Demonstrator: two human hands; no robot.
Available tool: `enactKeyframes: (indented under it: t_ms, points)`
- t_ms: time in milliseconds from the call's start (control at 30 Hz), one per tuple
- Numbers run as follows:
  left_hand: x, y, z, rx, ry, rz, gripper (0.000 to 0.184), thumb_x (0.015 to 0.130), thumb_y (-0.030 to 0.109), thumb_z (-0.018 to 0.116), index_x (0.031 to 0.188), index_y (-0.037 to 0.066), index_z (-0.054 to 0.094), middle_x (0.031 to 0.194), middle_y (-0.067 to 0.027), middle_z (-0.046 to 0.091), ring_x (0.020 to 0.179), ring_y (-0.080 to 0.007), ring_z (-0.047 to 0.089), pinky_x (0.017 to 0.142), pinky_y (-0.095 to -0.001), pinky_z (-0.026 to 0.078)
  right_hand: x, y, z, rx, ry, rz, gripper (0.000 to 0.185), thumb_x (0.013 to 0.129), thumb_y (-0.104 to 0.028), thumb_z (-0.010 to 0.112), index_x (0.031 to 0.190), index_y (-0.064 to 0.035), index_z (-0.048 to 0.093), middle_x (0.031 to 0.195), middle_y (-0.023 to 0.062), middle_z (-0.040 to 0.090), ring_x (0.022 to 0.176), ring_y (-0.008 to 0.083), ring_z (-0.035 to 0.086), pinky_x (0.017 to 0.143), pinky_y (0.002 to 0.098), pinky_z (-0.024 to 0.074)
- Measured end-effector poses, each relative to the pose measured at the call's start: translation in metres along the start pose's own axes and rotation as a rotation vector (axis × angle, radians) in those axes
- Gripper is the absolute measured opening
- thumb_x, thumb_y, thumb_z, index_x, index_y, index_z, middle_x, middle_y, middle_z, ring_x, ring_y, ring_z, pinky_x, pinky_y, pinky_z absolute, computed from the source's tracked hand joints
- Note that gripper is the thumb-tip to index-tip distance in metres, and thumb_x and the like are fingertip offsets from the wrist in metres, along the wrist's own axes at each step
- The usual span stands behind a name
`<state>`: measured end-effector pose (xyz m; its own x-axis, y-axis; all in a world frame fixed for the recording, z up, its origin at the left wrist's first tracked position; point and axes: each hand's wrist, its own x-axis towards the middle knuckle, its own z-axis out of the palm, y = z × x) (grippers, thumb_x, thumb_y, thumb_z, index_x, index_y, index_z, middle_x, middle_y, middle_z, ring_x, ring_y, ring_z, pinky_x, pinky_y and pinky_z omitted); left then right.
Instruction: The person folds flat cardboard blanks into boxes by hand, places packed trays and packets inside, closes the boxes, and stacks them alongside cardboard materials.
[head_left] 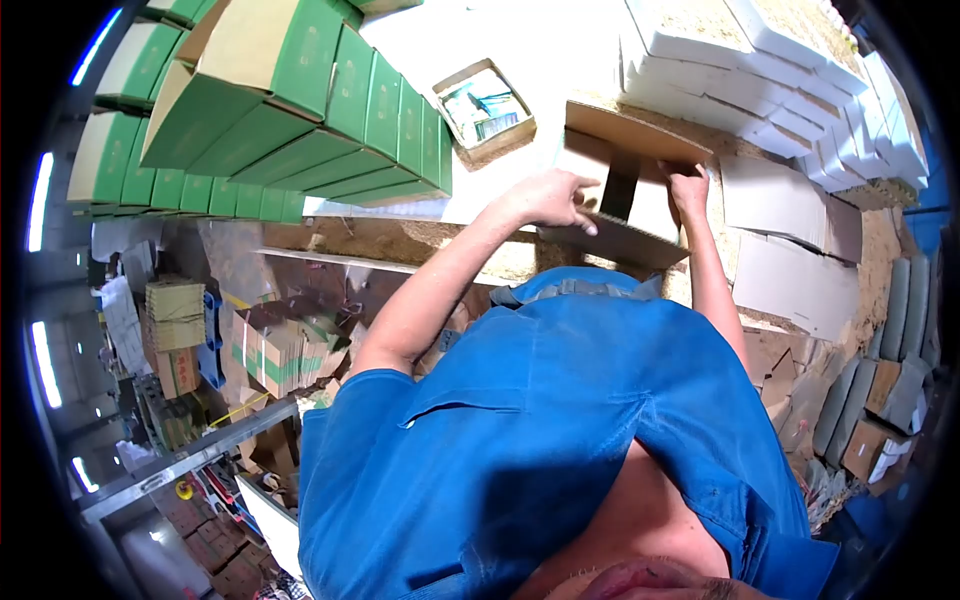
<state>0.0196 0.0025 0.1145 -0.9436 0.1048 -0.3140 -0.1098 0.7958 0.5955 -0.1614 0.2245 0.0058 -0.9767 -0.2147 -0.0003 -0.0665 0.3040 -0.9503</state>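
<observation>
An open cardboard box lies on the white table, two brown flaps standing up and a dark gap between its inner panels. Over its left end is my left hand, fingers apart, with fingertips beside the near flap; whether they touch it is unclear. At the box's right end my right hand pinches the cardboard edge near the far flap. A small tray holding blue and white packets sits beyond my left hand.
Green boxes stand in rows at the upper left. White stacked pieces rise at the upper right. Flat grey cardboard sheets lie right of my right arm. Bundled cardboard is on the floor at left.
</observation>
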Motion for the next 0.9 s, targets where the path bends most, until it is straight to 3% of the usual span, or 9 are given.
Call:
enactKeyframes:
  t_ms: [33, 67, 167, 200, 333, 467, 567, 700, 900]
  points:
    - [0.0, 0.001, 0.002, 0.01, 0.256, 0.06, 0.081, 0.062, 0.049, 0.083, 0.128, 0.007, 0.06, 0.088, -0.0126, 0.071, 0.089, -0.0319, 0.068, 0.084, -0.0413, 0.054, 0.002, 0.004, -0.003, -0.024, -0.052, 0.004, 0.031, 0.077, -0.014, 0.08, 0.103, -0.0021, 0.07, 0.101, 0.0053, 0.072, 0.092, 0.016, 0.064, 0.086, 0.0301, 0.0487]
    - [0.003, 0.003, 0.002, 0.088, 0.338, -0.04, 0.079, 0.059, 0.046, 0.086, 0.124, 0.007, 0.063, 0.093, -0.0097, 0.071, 0.092, -0.0302, 0.068, 0.085, -0.0396, 0.054, 0.009, 0.024, -0.002, 0.105, -0.114, -0.037, 0.03, 0.077, -0.012, 0.079, 0.104, -0.0017, 0.069, 0.101, 0.0053, 0.072, 0.093, 0.0156, 0.064, 0.087, 0.0297, 0.0487]
    - [0.009, -0.014, 0.037, 0.222, 0.731, -0.004, 0.102, 0.052, 0.044, 0.091, 0.138, 0.008, 0.048, 0.138, -0.0227, 0.047, 0.128, -0.0337, 0.047, 0.106, -0.039, 0.041, 0.006, -0.016, -0.028, -0.141, -0.278, 0.022, 0.043, 0.079, -0.005, 0.073, 0.12, 0.0022, 0.062, 0.115, 0.0105, 0.068, 0.101, 0.0177, 0.064, 0.093, 0.0303, 0.0484]
    - [0.01, -0.016, 0.042, 0.091, 0.632, -0.162, 0.117, 0.053, 0.046, 0.091, 0.146, 0.004, 0.033, 0.148, -0.0271, 0.031, 0.138, -0.0375, 0.033, 0.113, -0.0404, 0.032, 0.013, -0.032, -0.036, -0.051, -0.286, -0.011, 0.044, 0.079, -0.008, 0.075, 0.121, 0.0012, 0.063, 0.112, 0.0106, 0.069, 0.1, 0.0173, 0.065, 0.093, 0.0302, 0.0487]
    - [0.016, -0.032, 0.068, -0.35, 0.618, -0.221, 0.126, 0.057, 0.041, 0.091, 0.148, -0.002, 0.017, 0.147, -0.028, 0.033, 0.139, -0.0387, 0.032, 0.115, -0.0423, 0.031, 0.029, -0.101, -0.047, -0.026, -0.398, -0.251, 0.05, 0.087, -0.024, 0.071, 0.127, 0.0045, 0.058, 0.113, 0.0123, 0.07, 0.107, 0.016, 0.063, 0.096, 0.0287, 0.0465]
    - [0.017, -0.027, 0.058, -0.365, 0.637, -0.217, 0.127, 0.055, 0.032, 0.091, 0.15, 0.002, 0.013, 0.151, -0.027, 0.026, 0.14, -0.0388, 0.03, 0.114, -0.0434, 0.033, -0.028, -0.105, -0.034, -0.373, -0.382, -0.177, 0.023, 0.089, -0.022, 0.065, 0.105, -0.008, 0.073, 0.112, 0.0092, 0.071, 0.109, 0.0259, 0.065, 0.098, 0.0315, 0.0457]
    - [0.017, -0.034, 0.065, -0.322, 0.66, -0.138, 0.107, 0.061, 0.03, 0.089, 0.146, 0.001, 0.03, 0.146, -0.0234, 0.039, 0.136, -0.0369, 0.038, 0.111, -0.0414, 0.036, -0.087, -0.034, -0.022, -0.258, -0.275, -0.51, 0.017, 0.087, -0.013, 0.062, 0.097, -0.0068, 0.075, 0.111, 0.0085, 0.071, 0.118, 0.0289, 0.059, 0.103, 0.0359, 0.0435]
    - [0.021, -0.029, 0.069, -0.291, 0.734, -0.029, 0.095, 0.067, 0.029, 0.086, 0.144, 0.004, 0.037, 0.145, -0.0248, 0.041, 0.134, -0.0372, 0.041, 0.11, -0.0408, 0.037, -0.097, -0.037, -0.06, 0.185, -0.36, -0.113, 0.022, 0.088, -0.002, 0.056, 0.104, 0.0007, 0.072, 0.111, 0.0121, 0.07, 0.115, 0.0238, 0.06, 0.101, 0.0335, 0.0456]
    - [0.018, -0.035, 0.063, -0.15, 0.617, -0.096, 0.08, 0.072, 0.035, 0.082, 0.14, 0.011, 0.048, 0.145, -0.0272, 0.039, 0.133, -0.0394, 0.042, 0.109, -0.0403, 0.038, -0.103, 0.034, -0.116, -0.14, -0.3, -0.043, 0.063, 0.075, 0.0, 0.065, 0.136, -0.0014, 0.051, 0.135, 0.016, 0.057, 0.122, 0.0251, 0.056, 0.106, 0.0351, 0.0419]
